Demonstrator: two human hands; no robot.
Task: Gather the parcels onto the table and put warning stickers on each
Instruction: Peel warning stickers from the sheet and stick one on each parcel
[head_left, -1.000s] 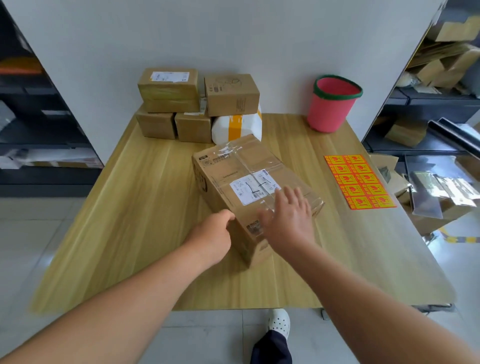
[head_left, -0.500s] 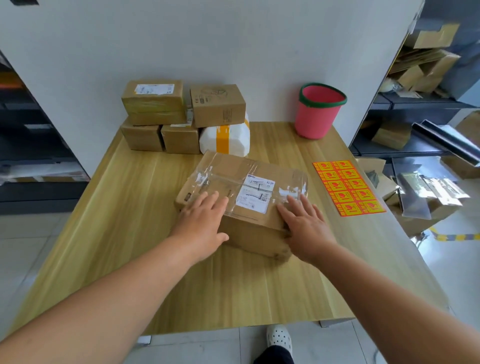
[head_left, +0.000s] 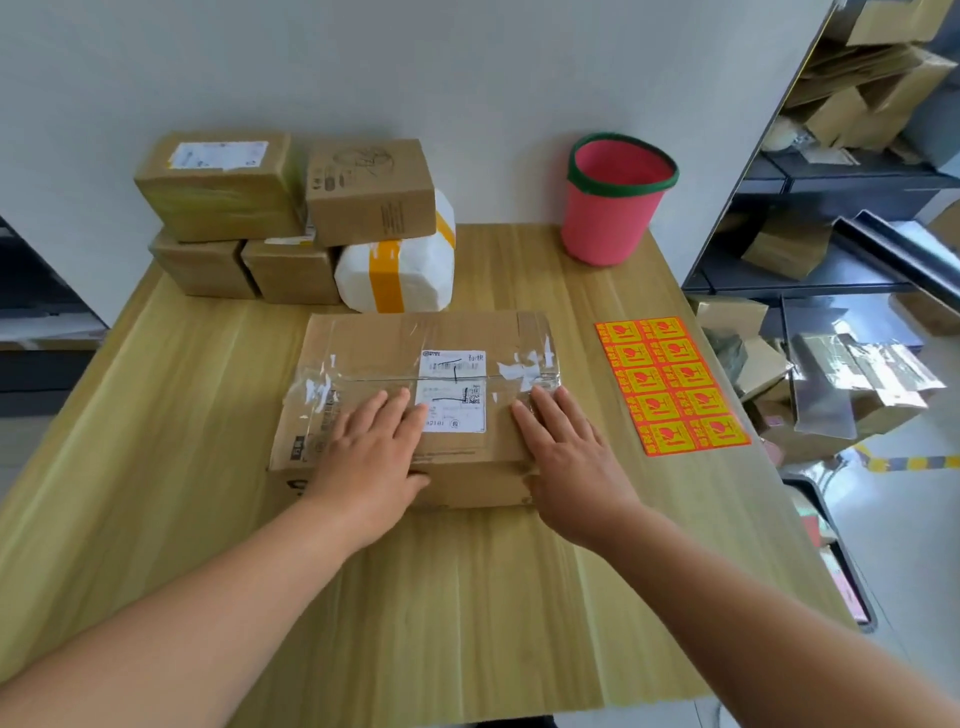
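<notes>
The large parcel (head_left: 395, 343), a flat brown carton wrapped in clear tape with a white shipping label (head_left: 453, 384) on top, lies square in the middle of the frame on the wooden table (head_left: 156, 415). Both hands rest on its near half. The left hand (head_left: 371, 447) lies flat with straight fingers just left of the label, and the right hand (head_left: 563, 452) lies flat near the carton's right end. They are set apart from each other, and neither grips anything.

Just right of the carton, apart from it, the sticker sheet (head_left: 670, 384) lies flat on the table, with orange and yellow warning labels in two columns. Behind the carton, at upper left, a stack of smaller parcels (head_left: 218, 184) stands against the wall: brown boxes and one white bundle (head_left: 400, 275) banded with yellow tape. A pink bin (head_left: 613, 202) stands at the table's far right corner, and shelves (head_left: 831, 208) cluttered with flattened cardboard fill the right edge of the frame.

The step in hand looks like setting this carton down squarely in front of the person. No warning sticker shows on it, so labelling seems to come next. That likely calls for the right hand to reach to the sheet and peel one label by a corner while the left steadies the carton. The taped top is glossy, so a bare cardboard patch may hold a sticker better.
</notes>
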